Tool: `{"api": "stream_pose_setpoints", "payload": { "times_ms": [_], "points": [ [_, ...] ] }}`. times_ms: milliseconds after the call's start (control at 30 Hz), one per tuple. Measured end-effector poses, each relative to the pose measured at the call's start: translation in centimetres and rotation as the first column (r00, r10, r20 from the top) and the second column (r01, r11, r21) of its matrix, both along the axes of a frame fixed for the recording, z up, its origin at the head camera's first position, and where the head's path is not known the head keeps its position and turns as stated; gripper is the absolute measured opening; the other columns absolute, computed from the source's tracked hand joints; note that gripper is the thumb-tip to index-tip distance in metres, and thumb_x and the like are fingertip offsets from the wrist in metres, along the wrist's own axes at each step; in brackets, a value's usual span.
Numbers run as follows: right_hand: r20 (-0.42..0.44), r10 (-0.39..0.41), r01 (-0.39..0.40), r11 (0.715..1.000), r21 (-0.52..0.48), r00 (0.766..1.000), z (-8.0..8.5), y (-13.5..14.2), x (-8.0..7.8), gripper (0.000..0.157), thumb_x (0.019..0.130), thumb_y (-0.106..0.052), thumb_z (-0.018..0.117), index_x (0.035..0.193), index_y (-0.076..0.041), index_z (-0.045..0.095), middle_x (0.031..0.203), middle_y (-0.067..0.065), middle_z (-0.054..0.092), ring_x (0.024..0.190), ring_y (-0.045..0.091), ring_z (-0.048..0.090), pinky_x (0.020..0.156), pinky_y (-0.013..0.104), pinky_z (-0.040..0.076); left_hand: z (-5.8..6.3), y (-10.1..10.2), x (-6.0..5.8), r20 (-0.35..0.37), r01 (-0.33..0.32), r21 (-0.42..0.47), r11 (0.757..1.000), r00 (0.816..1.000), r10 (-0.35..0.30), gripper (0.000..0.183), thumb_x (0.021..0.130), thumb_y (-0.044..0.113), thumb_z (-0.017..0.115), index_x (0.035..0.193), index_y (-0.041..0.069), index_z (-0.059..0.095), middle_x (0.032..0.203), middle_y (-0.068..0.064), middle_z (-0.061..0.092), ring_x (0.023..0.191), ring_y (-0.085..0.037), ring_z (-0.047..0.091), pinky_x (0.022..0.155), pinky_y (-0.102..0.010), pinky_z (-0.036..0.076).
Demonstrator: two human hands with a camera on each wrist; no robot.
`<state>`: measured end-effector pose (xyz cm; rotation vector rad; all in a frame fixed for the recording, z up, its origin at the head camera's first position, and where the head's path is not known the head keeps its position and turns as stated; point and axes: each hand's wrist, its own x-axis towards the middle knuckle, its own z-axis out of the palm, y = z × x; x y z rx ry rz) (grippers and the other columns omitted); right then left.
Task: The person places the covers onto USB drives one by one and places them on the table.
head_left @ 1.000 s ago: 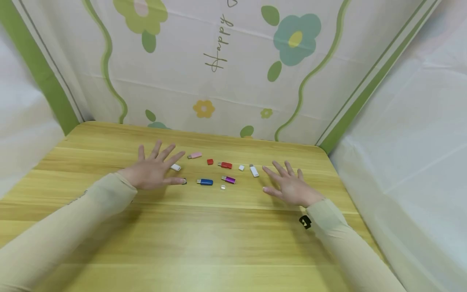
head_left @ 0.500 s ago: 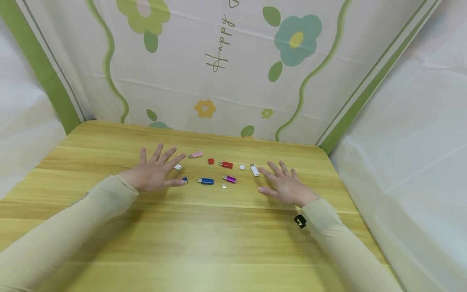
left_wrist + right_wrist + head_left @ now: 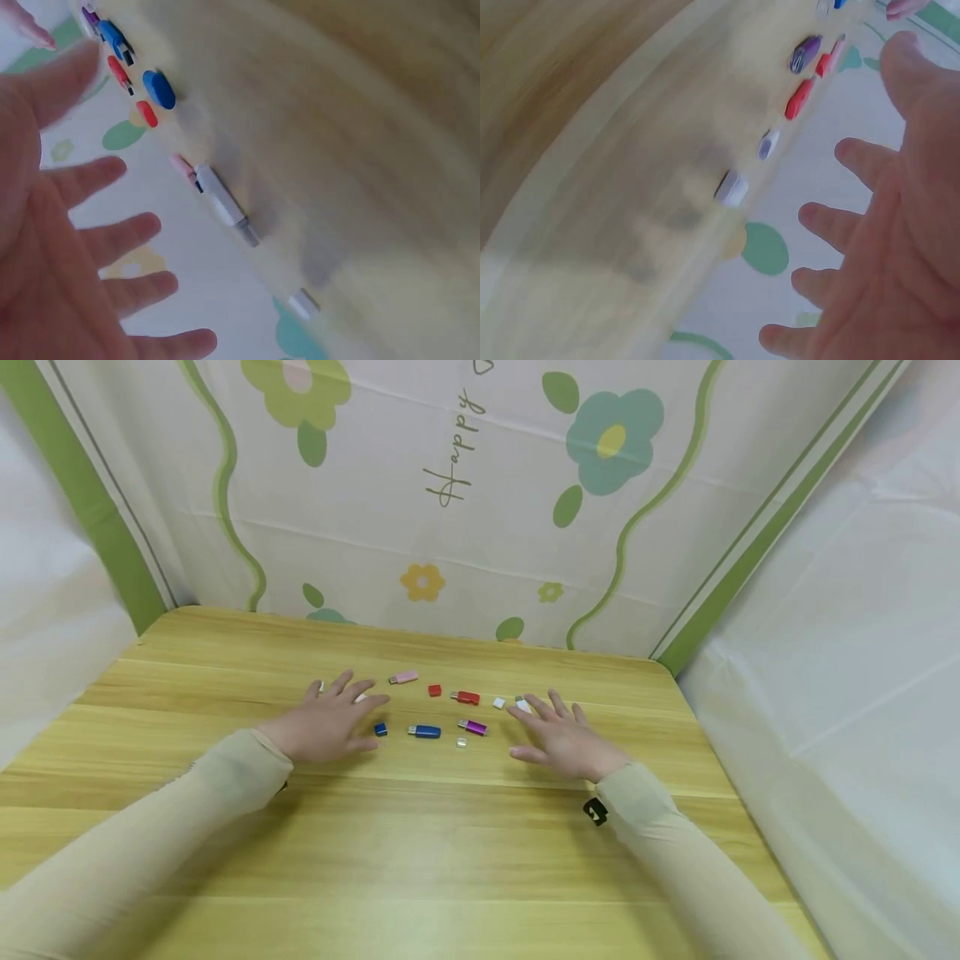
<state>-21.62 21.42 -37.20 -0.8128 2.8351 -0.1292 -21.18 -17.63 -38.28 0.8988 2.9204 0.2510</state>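
My left hand [image 3: 322, 722] hovers over the table's left side with fingers spread, holding nothing. Beneath it lies a white USB stick [image 3: 219, 193], mostly hidden in the head view, with a small white cap [image 3: 304, 304] farther off. A blue cap [image 3: 381, 729] sits beside its thumb, near a blue USB stick [image 3: 425, 732]. On the right, my right hand [image 3: 566, 739] is also spread and holds nothing. Its fingertips partly cover another white USB stick [image 3: 522, 703], with a white cap [image 3: 498, 702] to the left. A purple USB stick [image 3: 472, 727] lies between the hands.
A red USB stick [image 3: 466, 697], a red cap [image 3: 435, 690] and a pink USB stick [image 3: 403, 677] lie toward the back. A clear cap [image 3: 461, 742] is in front of the purple stick. A flowered curtain [image 3: 360, 527] hangs behind the wooden table [image 3: 420, 852].
The right hand has moved left, its fingers now over the right white USB stick. The left hand has shifted slightly right and nearer the body, uncovering the blue cap.
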Motion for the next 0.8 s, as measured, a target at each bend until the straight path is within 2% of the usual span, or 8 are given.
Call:
{"api": "stream_pose_setpoints", "payload": {
  "times_ms": [67,167,333,500,667,800],
  "points": [
    [-0.025,0.025,-0.025,1.0,0.009,0.999,-0.2,-0.5,-0.2,0.073,0.097,-0.061,0.048,0.157,-0.025,0.029,0.162,0.013,0.02,0.147,0.045,0.002,0.109,0.071,0.01,-0.4,-0.1,-0.3,-0.03,-0.017,0.0,1.0,0.999,0.017,0.065,0.095,0.043,0.064,0.148,0.011,0.043,0.151,-0.023,0.036,0.139,-0.052,0.026,0.1,-0.078,0.022],
    [-0.075,0.071,-0.069,0.997,0.029,0.995,-0.3,-1.5,-0.4,0.066,0.096,-0.055,0.055,0.152,-0.022,0.04,0.157,0.014,0.032,0.146,0.045,0.015,0.108,0.071,0.017,-0.8,0.0,-0.6,-0.032,-0.046,0.022,0.999,0.998,0.047,0.058,0.095,0.039,0.066,0.142,0.009,0.051,0.14,-0.021,0.049,0.129,-0.046,0.042,0.097,-0.072,0.034],
    [-0.148,0.15,-0.148,0.989,0.02,0.978,-0.2,-3.8,-0.9,0.046,0.096,-0.039,0.064,0.136,-0.016,0.06,0.139,0.009,0.056,0.135,0.035,0.043,0.108,0.061,0.031,-0.9,0.3,-1.0,0.036,-0.072,0.074,0.995,0.997,0.07,0.044,0.093,0.033,0.07,0.128,0.006,0.063,0.121,-0.015,0.063,0.109,-0.036,0.057,0.091,-0.057,0.047],
    [-0.17,0.199,-0.203,0.979,-0.009,0.965,0.2,-6.9,-1.4,0.035,0.096,-0.033,0.067,0.124,-0.014,0.069,0.121,0.003,0.067,0.116,0.026,0.058,0.101,0.051,0.043,-0.6,0.8,-1.4,0.134,-0.117,0.107,0.987,0.986,0.102,0.039,0.093,0.033,0.071,0.12,0.005,0.065,0.107,-0.008,0.067,0.09,-0.023,0.062,0.084,-0.047,0.051],
    [-0.158,0.214,-0.211,0.977,0.036,0.964,0.2,-9.6,-1.9,0.034,0.096,-0.031,0.067,0.124,-0.012,0.07,0.121,0.004,0.068,0.108,0.026,0.06,0.091,0.046,0.05,-0.1,1.4,-1.6,0.2,-0.133,0.099,0.986,0.973,0.112,0.033,0.093,0.034,0.071,0.11,0.007,0.065,0.101,-0.004,0.068,0.083,-0.018,0.06,0.079,-0.042,0.051],
    [-0.148,0.221,-0.208,0.974,0.093,0.964,-0.2,-11.4,-2.4,0.033,0.096,-0.03,0.067,0.124,-0.013,0.07,0.121,0.002,0.068,0.109,0.024,0.059,0.092,0.04,0.05,0.2,1.7,-1.9,0.243,-0.132,0.094,0.987,0.964,0.105,0.031,0.092,0.035,0.071,0.105,0.008,0.063,0.098,-0.002,0.066,0.08,-0.018,0.058,0.075,-0.039,0.05]
  ]
}}
